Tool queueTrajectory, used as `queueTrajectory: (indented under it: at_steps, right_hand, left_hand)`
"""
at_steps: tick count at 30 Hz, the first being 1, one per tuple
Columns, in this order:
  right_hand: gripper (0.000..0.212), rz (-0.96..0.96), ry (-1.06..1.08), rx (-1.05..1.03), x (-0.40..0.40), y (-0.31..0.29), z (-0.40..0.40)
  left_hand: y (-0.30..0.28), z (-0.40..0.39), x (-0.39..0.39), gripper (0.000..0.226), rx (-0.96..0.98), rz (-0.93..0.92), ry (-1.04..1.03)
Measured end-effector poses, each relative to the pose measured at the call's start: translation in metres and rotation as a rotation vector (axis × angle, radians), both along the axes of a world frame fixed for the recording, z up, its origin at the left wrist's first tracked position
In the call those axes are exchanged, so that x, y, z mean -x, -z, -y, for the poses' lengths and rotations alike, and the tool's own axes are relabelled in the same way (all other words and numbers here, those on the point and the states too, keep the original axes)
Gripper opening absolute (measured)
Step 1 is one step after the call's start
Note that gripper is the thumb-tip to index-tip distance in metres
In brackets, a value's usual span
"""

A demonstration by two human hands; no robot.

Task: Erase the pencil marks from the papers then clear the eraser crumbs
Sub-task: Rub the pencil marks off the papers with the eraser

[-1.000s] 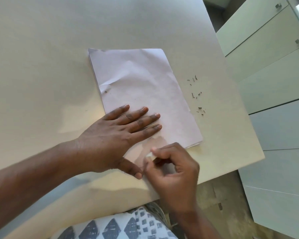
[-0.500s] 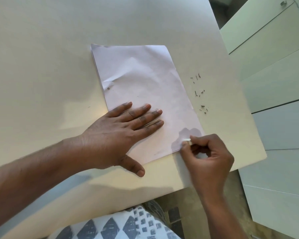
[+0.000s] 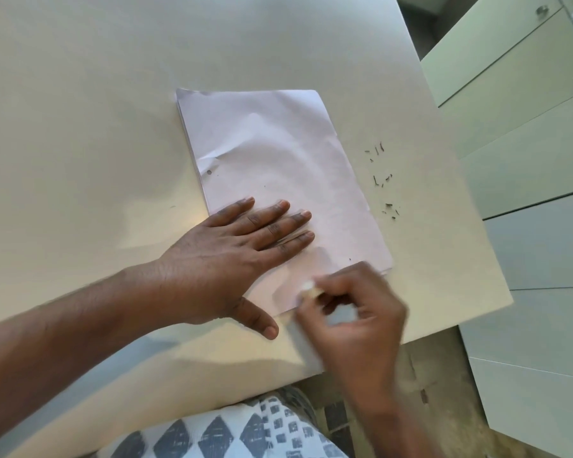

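Erasing the near edge of the top sheet, stack pinned flat.

The left hand (image 3: 232, 259) lies palm down with straight, spread fingers on the near-left part of the papers (image 3: 278, 160), which sit as a stack toward the right of the table (image 3: 80, 110). Just right of it, the right hand (image 3: 354, 312), blurred, has curled fingers pinching a small pale eraser (image 3: 308, 287) whose tip meets the sheet at its near edge. Dark eraser crumbs (image 3: 382, 180) lie scattered on the table right of the stack. For a clean result, judged from this layout: keep the flat palm pressing close beside the rubbed area, make short strokes directed away from that hand, and use light pressure near the edge to avoid creasing.
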State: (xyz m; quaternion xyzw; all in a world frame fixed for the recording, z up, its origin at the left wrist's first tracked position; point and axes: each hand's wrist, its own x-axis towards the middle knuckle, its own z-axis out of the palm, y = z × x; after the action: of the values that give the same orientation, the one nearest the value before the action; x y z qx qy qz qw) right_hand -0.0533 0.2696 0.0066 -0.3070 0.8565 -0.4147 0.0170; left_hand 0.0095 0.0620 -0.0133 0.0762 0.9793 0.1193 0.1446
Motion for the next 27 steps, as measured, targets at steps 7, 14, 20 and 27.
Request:
queueTrajectory:
  at_steps: [7, 14, 20, 27]
  right_hand:
    - [0.028, -0.071, 0.129, -0.043, 0.028, 0.001, -0.017]
    - [0.022, 0.049, -0.056, 0.029, -0.006, 0.006, -0.004]
    - [0.028, -0.091, 0.147, -0.022, 0.029, 0.000, -0.018]
    - [0.029, 0.006, 0.045, -0.012, 0.023, 0.004, -0.012]
  left_hand:
    - [0.000, 0.000, 0.001, 0.124, 0.004, 0.025, 0.008]
    - [0.002, 0.001, -0.001, 0.124, -0.017, -0.025, 0.000]
    - [0.003, 0.000, 0.000, 0.123, -0.009, -0.016, 0.005]
    - [0.003, 0.000, 0.000, 0.124, -0.031, -0.024, -0.012]
